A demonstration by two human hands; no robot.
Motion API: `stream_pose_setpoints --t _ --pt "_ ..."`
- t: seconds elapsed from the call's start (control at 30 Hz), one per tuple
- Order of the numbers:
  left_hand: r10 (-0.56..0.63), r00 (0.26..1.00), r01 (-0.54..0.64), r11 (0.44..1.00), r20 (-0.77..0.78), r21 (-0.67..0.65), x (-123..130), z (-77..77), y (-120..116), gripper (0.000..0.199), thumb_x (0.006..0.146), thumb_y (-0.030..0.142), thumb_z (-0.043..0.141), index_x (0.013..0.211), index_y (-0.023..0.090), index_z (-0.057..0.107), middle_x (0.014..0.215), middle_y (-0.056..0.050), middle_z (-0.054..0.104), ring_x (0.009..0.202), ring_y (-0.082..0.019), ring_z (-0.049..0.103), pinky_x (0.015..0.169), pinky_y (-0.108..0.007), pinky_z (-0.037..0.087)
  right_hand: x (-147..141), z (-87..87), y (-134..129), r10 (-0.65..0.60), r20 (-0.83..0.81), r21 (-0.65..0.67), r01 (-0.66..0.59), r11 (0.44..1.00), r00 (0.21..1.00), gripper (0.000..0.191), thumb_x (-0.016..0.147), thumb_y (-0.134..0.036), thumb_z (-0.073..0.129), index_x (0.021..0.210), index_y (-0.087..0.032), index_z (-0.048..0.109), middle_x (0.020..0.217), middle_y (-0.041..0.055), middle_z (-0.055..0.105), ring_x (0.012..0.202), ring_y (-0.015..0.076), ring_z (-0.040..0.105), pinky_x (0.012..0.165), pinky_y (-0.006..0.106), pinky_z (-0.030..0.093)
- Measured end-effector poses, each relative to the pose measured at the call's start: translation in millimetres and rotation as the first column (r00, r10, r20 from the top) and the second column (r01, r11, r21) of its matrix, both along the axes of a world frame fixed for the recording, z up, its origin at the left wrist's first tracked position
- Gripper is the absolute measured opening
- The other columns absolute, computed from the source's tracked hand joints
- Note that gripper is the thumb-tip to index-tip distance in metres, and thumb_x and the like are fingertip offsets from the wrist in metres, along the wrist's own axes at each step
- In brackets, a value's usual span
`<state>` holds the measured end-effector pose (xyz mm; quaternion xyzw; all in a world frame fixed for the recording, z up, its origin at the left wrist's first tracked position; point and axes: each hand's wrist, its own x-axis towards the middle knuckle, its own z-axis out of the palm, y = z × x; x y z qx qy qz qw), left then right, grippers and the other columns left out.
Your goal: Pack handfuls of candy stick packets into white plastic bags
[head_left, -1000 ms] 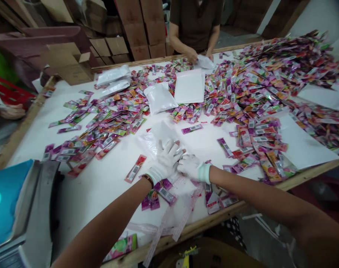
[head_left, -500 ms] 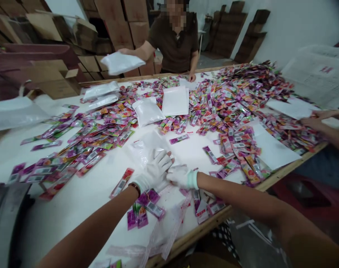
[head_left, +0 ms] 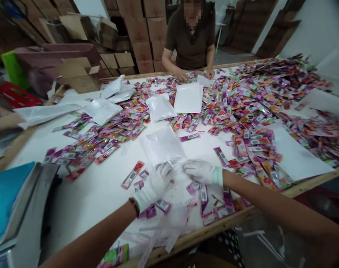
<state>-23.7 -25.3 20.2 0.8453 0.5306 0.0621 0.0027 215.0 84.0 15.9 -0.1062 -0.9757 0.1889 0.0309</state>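
Both my hands wear white gloves and rest at the near edge of a filled white plastic bag (head_left: pixel 164 145) lying on the white table (head_left: pixel 82 208). My left hand (head_left: pixel 159 182) has its fingers bent over the bag's lower edge; whether they pinch it is blurred. My right hand (head_left: pixel 199 171) touches the bag's lower right corner, its fingers pressed together. Small printed sachets lie around, one red (head_left: pixel 132 175) left of my left hand and one purple (head_left: pixel 189 137) beyond the bag. Clear plastic strips (head_left: pixel 173 234) lie nearer me.
A scale with a blue top (head_left: pixel 10 197) stands at the left. White bags (head_left: pixel 160 107) and a big sachet heap (head_left: pixel 250 93) cover the far side. A person (head_left: pixel 190 37) stands opposite; another's arm (head_left: pixel 4 123) is at the left.
The view has turned left. My hands have drawn back to the bag's near edge, uncovering it. The person opposite has let go of a white bag and lowered that hand to the sachets.
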Motion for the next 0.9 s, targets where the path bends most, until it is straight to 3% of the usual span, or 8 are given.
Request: stream_pose_setpoints --t 0.1,0.2,0.33,0.43,0.53,0.67,0.77,0.9 --pt "0.196 0.974 -0.189 0.980 0.117 -0.067 -3 -5.1 -37 0.028 0.087 0.032 0.061 0.111 0.018 0.064 0.125 -0.013 0.061 0.112 -0.031 0.058 0.093 -0.048 0.052 4 -17.7 11 0.026 -0.044 -0.017 -0.027 0.999 0.999 0.024 0.090 -0.018 0.048 0.105 -0.012 0.067 0.121 0.0158 0.065 0.114 0.0240 0.058 0.108 0.044 0.040" --pt "0.286 0.927 -0.258 0.956 0.241 -0.142 -9 -0.6 -51 0.017 0.091 0.023 0.050 0.100 0.020 0.065 0.119 -0.009 0.065 0.111 -0.025 0.060 0.095 -0.042 0.052 0 -17.5 15 -0.123 -0.089 -0.136 0.110 0.985 0.988 0.022 0.090 -0.020 0.048 0.104 -0.013 0.063 0.110 0.0139 0.067 0.102 0.0234 0.060 0.096 0.041 0.047" --pt "0.281 0.904 -0.239 0.957 0.321 -0.162 -12 5.6 -50 0.020 0.086 0.028 0.058 0.103 0.019 0.063 0.120 -0.010 0.064 0.110 -0.025 0.061 0.095 -0.041 0.052 -12 -8.8 28 -0.372 -0.047 -0.378 0.328 0.866 0.927 0.019 0.092 -0.020 0.042 0.101 -0.016 0.059 0.093 0.0076 0.067 0.082 0.0179 0.061 0.079 0.033 0.050" --pt "0.223 0.937 -0.199 0.973 0.267 -0.113 -15 -1.2 -51 0.019 0.087 0.023 0.055 0.104 0.019 0.063 0.123 -0.011 0.064 0.118 -0.028 0.058 0.100 -0.045 0.049 -14 -2.8 36 -0.320 0.020 -0.456 0.293 0.840 0.947 0.020 0.088 -0.030 0.055 0.100 -0.016 0.060 0.091 0.0053 0.066 0.080 0.0179 0.061 0.077 0.033 0.050" --pt "0.260 0.919 -0.229 0.964 0.297 -0.135 -22 -7.9 -53 0.024 0.090 0.015 0.043 0.104 0.020 0.061 0.115 -0.010 0.068 0.111 -0.025 0.062 0.096 -0.041 0.051 -11 -1.2 36 -0.221 0.026 -0.433 0.210 0.876 0.975 0.040 0.065 -0.032 0.078 0.099 -0.016 0.063 0.101 0.0072 0.066 0.090 0.0220 0.060 0.084 0.036 0.049" --pt "0.522 0.783 -0.414 0.844 0.340 -0.342 -28 0.4 -44 0.020 0.096 0.028 0.038 0.103 0.022 0.056 0.085 -0.004 0.068 0.080 -0.020 0.066 0.074 -0.032 0.049 -13 -7.4 36 -0.292 -0.005 -0.440 0.260 0.859 0.956 0.014 0.079 -0.027 0.061 0.087 -0.016 0.063 0.094 0.0065 0.065 0.087 0.0191 0.059 0.082 0.031 0.046" --pt "0.638 0.671 -0.508 0.767 0.377 -0.393 -30 8.7 -26 0.017 0.095 0.030 0.041 0.090 0.021 0.055 0.075 -0.001 0.064 0.072 -0.017 0.063 0.066 -0.027 0.042 -27 -13.7 41 -0.510 0.066 -0.435 0.485 0.759 0.857 0.018 0.085 -0.033 0.054 0.086 -0.017 0.062 0.080 0.0030 0.063 0.073 0.0165 0.055 0.067 0.027 0.042" --pt "0.761 0.577 -0.651 0.647 0.295 -0.396 -34 5.7 -1 0.010 0.083 0.026 0.055 0.076 0.019 0.052 0.067 -0.001 0.059 0.066 -0.017 0.059 0.061 -0.026 0.036 -52 -23.2 53 -0.691 0.127 -0.417 0.670 0.614 0.712 0.030 0.071 -0.032 0.070 0.095 -0.017 0.060 0.081 0.0013 0.064 0.073 0.0163 0.054 0.066 0.027 0.040"
